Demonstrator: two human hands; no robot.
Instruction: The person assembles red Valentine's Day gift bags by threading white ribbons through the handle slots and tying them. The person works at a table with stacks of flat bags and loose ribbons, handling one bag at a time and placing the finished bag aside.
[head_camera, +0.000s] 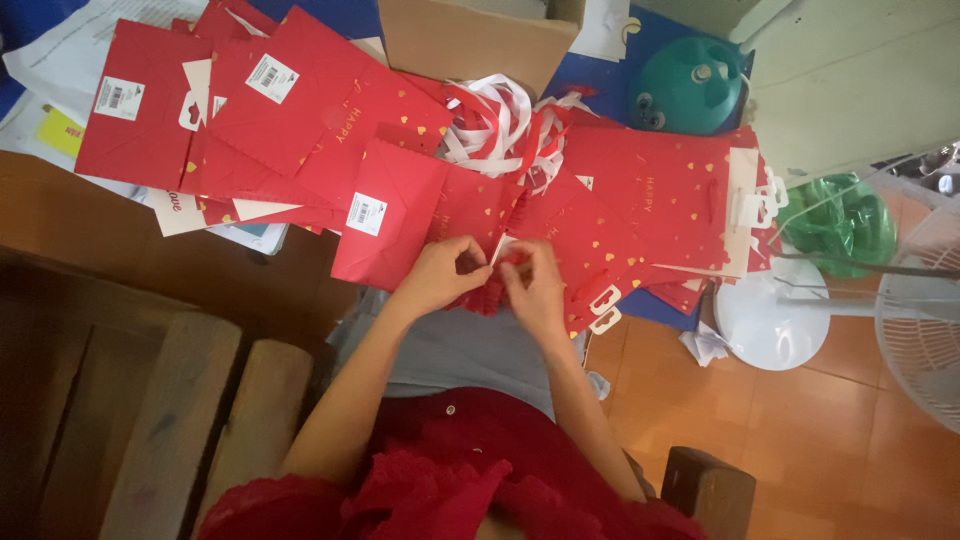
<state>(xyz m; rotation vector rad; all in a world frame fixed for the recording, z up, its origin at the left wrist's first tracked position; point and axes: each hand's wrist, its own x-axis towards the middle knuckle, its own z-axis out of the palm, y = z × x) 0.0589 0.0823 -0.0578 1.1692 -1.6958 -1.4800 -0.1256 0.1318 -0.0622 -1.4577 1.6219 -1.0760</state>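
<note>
My left hand (440, 272) and my right hand (534, 284) meet close together over my lap, both pinching a small red folded paper piece (488, 297) with a bit of white ribbon at its top. Around them lie many flat red gift bags (330, 120) with gold hearts and white barcode stickers, fanned out on the floor. A tangle of red and white ribbon strips (500, 125) lies just beyond my hands. More red bags with white handle inserts (660, 200) are stacked to the right.
A cardboard box (470, 40) stands at the top. A teal round plastic thing (690, 85) sits top right, a green plastic bag (840, 220) and a white fan base and grille (770, 320) at right. Wooden furniture (150, 400) lies left; orange tiles lower right.
</note>
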